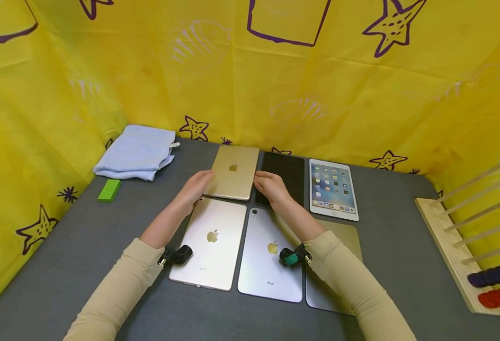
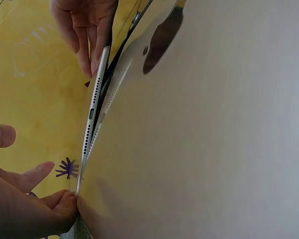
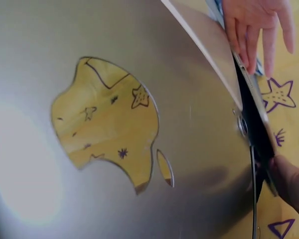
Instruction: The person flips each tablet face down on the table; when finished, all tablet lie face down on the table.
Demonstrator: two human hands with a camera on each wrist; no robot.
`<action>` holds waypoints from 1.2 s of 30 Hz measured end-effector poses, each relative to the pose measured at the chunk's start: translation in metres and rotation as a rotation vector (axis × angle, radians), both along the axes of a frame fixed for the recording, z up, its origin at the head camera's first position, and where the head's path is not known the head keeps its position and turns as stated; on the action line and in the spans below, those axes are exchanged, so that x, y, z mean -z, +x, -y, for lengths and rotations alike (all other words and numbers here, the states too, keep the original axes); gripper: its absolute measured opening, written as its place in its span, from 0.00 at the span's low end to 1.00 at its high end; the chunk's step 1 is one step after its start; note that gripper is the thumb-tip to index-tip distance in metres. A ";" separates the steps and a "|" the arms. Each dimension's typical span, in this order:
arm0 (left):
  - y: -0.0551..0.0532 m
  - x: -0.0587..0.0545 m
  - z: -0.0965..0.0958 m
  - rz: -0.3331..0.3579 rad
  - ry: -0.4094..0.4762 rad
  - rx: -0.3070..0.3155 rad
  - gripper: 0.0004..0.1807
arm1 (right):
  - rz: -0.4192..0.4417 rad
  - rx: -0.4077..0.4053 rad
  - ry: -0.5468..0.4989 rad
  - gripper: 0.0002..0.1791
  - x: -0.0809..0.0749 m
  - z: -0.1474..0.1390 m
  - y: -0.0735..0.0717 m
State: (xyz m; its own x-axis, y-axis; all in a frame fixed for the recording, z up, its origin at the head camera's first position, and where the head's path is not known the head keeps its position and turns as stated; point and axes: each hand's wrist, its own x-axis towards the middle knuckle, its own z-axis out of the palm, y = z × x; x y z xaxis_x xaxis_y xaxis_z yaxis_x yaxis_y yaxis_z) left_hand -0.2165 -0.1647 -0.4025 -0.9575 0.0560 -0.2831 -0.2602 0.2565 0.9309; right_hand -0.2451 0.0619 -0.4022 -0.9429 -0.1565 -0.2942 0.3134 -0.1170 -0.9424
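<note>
Head view: the gold tablet [image 1: 233,173] lies back up in the far row, between two hands. The left hand [image 1: 196,187] touches its left edge, fingers loosely spread; the right hand [image 1: 272,187] is at its right edge, fingers extended close together. Just right lies a black tablet [image 1: 291,173], partly hidden by the right hand, then a white tablet [image 1: 333,187] with a lit screen. Nearer lie a pale tablet [image 1: 211,255], a silver tablet [image 1: 260,265] and a gray tablet [image 1: 319,286], the last partly covered by the right sleeve [image 1: 348,279]. A folded blue cloth [image 1: 135,149] and green block [image 1: 109,190] sit left, a wooden abacus [image 1: 452,260] well right.
</note>
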 end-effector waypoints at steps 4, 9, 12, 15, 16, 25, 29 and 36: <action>-0.002 0.001 0.000 -0.005 0.007 -0.005 0.33 | 0.004 -0.039 0.034 0.26 -0.001 0.000 0.001; -0.002 0.001 -0.001 -0.008 0.001 -0.004 0.33 | -0.003 -0.075 0.067 0.27 -0.002 -0.001 0.001; -0.002 0.000 -0.002 -0.012 0.000 -0.003 0.33 | -0.004 -0.096 0.085 0.28 -0.004 -0.002 0.001; -0.003 0.000 -0.003 -0.015 0.002 0.002 0.32 | -0.001 -0.115 0.099 0.28 -0.005 -0.003 0.001; -0.003 0.001 -0.003 -0.013 0.003 0.004 0.32 | 0.002 -0.121 0.100 0.28 -0.006 -0.003 0.002; -0.003 0.003 -0.005 -0.016 0.015 0.023 0.32 | -0.005 -0.207 0.111 0.30 -0.008 -0.007 0.003; -0.001 0.004 -0.006 -0.030 -0.011 0.021 0.31 | -0.002 -0.223 0.065 0.29 -0.012 -0.013 0.004; 0.006 0.000 -0.016 -0.118 -0.112 0.009 0.28 | -0.057 -0.147 0.050 0.27 -0.023 -0.028 0.010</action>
